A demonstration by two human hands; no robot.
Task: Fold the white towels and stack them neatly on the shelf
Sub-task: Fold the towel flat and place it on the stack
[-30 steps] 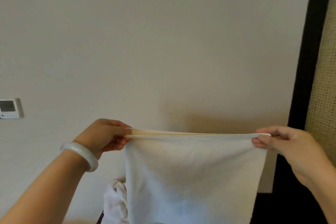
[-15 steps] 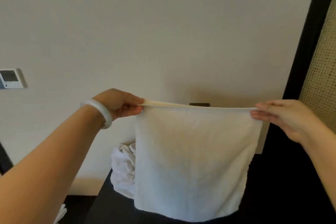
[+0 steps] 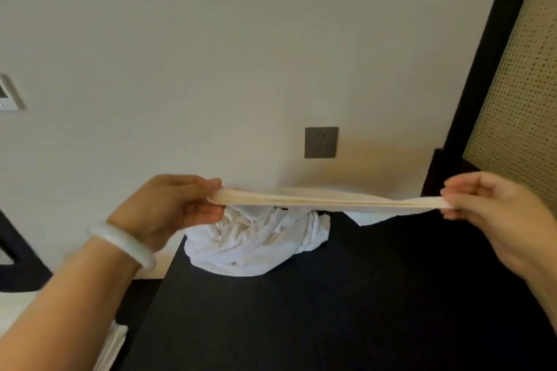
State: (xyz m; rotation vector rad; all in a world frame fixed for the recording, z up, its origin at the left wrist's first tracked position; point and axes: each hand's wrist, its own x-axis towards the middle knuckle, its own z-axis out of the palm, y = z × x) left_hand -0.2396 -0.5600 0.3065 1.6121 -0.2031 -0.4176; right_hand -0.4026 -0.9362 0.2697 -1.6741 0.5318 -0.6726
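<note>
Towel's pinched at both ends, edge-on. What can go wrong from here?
1. The left hand and right hand only pinch the towel at its ends; a layer may slip and the fold open.
2. The crumpled pile sits close below it on the dark top; lowering there could catch it and skew the fold.

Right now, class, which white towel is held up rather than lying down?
The folded towel stretched between the left hand and right hand, which pinch its ends. The crumpled towel lies on the dark surface.
</note>
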